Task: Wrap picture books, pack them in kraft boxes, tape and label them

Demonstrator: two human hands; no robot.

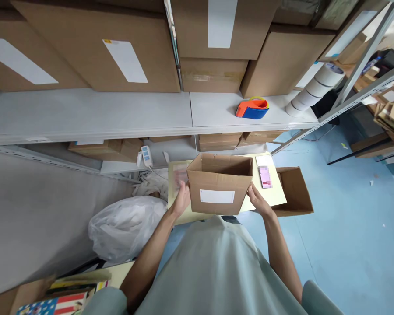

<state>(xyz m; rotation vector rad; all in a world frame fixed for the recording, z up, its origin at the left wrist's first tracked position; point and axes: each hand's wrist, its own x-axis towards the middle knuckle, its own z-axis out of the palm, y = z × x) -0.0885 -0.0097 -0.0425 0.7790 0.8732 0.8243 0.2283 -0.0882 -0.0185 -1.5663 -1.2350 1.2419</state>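
Note:
Between my two hands is a cardboard box (220, 183), its top uncovered and a white label (217, 196) on the side facing me. My left hand (182, 197) grips its left side, thumb up and the other fingers mostly hidden behind it. On the opposite side, my right hand (258, 199) holds the box near its lower right edge. Below it lies a pale yellow board or tabletop (276, 192); whether the box rests on it I cannot tell. A phone with a pink screen (265, 176) lies to the right of the box.
Large cartons (134, 48) fill the shelf (118, 109) ahead, with tape rolls (315, 89) and an orange-blue tape dispenser (253, 108) at its right. An uncovered carton (293, 192) stands low on the right. A plastic bag (126, 227) bulges at left near a power strip (147, 155).

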